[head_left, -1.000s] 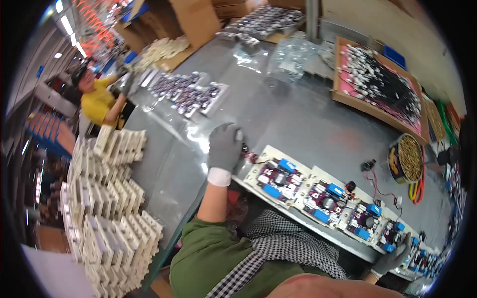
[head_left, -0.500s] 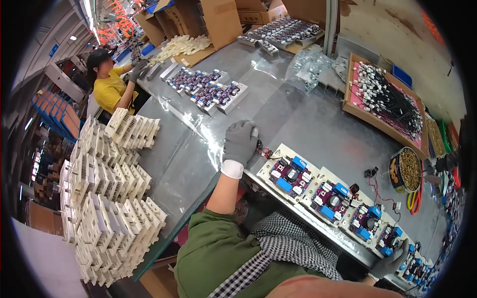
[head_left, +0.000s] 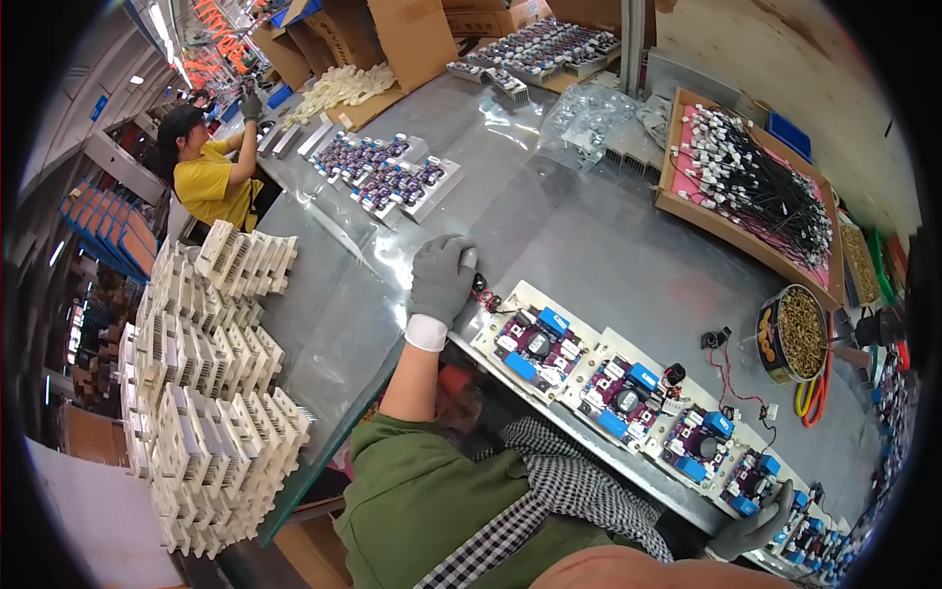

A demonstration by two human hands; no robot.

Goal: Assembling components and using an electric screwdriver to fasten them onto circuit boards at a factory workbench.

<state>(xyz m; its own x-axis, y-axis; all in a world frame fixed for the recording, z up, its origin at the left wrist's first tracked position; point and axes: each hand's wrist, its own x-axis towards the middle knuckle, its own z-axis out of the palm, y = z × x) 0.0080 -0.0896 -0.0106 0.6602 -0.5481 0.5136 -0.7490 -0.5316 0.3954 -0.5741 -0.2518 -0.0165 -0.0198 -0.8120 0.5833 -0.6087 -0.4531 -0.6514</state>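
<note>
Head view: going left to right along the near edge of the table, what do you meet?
Stacks of white slotted plastic parts → grey-gloved left hand → row of white boards with blue and purple components → round tin of brass-coloured screws → grey-gloved right hand.

Wire tray: a flat cardboard tray [head_left: 677,201] with a pink liner, heaped with black leads, far right of the surface [head_left: 589,245].
Screw bowl: a round tin [head_left: 797,334] of brass-coloured screws beside it.
White stacks: piled white plastic frames [head_left: 201,393] at the left.
Co-worker: a person in a yellow shirt [head_left: 206,182], far left.
Boxes: cardboard cartons [head_left: 412,34] at the back.
</note>
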